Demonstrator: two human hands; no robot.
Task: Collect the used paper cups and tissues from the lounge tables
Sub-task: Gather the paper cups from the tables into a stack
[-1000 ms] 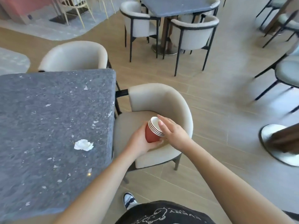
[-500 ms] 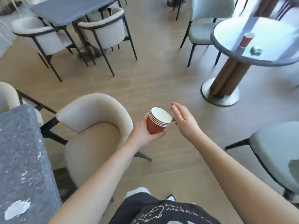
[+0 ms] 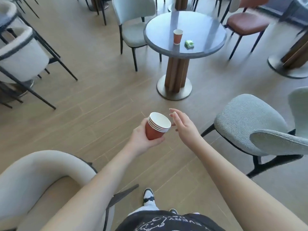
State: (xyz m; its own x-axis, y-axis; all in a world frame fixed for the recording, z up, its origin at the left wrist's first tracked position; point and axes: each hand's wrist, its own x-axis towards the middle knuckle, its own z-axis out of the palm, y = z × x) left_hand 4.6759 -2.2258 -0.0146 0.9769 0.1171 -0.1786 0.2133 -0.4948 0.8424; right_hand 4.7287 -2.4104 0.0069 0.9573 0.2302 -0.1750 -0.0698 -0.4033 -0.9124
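Gripping a stack of cups (image 3: 157, 126) in our left hand (image 3: 143, 139), we stand on the wooden floor (image 3: 100, 105) of a lounge, fingers and thumb curled round the red side of the lowest cup. The stack tilts to the right, its white mouth turned toward our right hand (image 3: 184, 125), which hangs just beside the rims with fingers loosely spread and nothing in it; the two do not touch. Well ahead of both hands, a round desk (image 3: 205, 45) carries a single red cup (image 3: 177, 36), upright, and just to its right a small green packet (image 3: 189, 43), too small for us to tell what it is. Grey chairs (image 3: 133, 22) and a brown-seated chair (image 3: 246, 22) ring that desk. Another grey chair (image 3: 250, 124) sits near our right arm, and a cream armchair (image 3: 41, 172) lies under our left forearm.
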